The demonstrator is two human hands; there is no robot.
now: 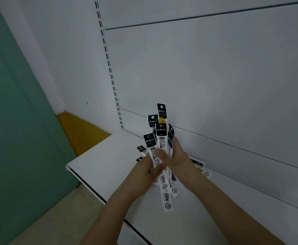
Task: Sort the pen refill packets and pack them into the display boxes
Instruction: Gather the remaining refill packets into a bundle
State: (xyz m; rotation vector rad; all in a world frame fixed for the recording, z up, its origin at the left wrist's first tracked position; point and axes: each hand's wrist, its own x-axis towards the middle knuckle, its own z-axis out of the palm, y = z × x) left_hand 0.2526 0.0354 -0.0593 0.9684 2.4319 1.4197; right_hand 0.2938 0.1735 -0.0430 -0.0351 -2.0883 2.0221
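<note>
Both the left hand (145,167) and right hand (177,156) gripped the uneven fan of long white black-headed refill packets (160,137); squaring their ends against the white metal shelf (98,167) appeared advisable before sorting.

Left hand (145,169) and right hand (177,157): bare, no rings or watch. Forearms bare, entering from 6 o'clock.

Dim, flat, cool grey light, no clear source, no glare. Soft shadows only, darkest under the shelf (98,167) lip. Left hand (145,171) thumb smeared by motion blur; packets (159,138) print partly readable, soft overall. Wide-angle bend: slotted upright (109,66) and panel seams curve toward the edges. Corners darken slightly.
</note>
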